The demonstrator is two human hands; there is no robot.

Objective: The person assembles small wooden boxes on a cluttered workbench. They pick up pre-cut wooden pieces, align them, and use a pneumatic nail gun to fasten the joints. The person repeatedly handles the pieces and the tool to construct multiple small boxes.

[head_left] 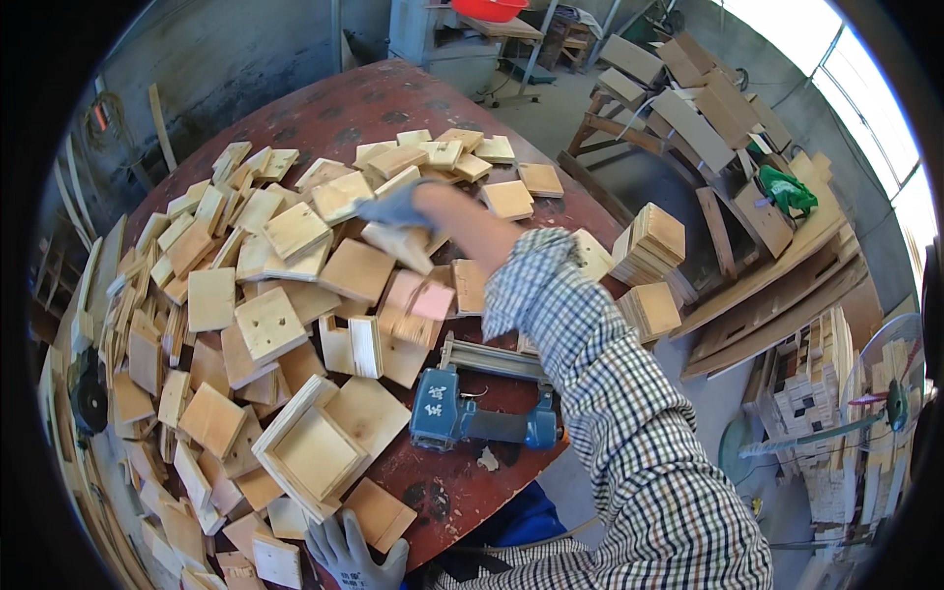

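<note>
My right hand [398, 208], in a grey glove, is smeared by motion over the middle of a heap of wooden blocks [270, 323]. Just below it a blurred pale block [401, 244] sits at a tilt; whether the fingers grip it cannot be made out. Down at the near edge, my left hand [354, 559], also gloved, has its fingers stretched out and thumb apart. Its fingertips are beside the lower corner of a shallow, square, open wooden box [317, 454]. A flat wooden square [380, 513] lies close by. A blue nail gun [482, 413] lies between the heap and my right sleeve.
The red tabletop [433, 497] carries the heap. Two stacks of square wooden pieces [651, 246] stand right of my forearm. Farther right are a board-laden bench [757, 285], a green bag [787, 190] and a fan [890, 403]. A red basin [490, 10] shows at the back.
</note>
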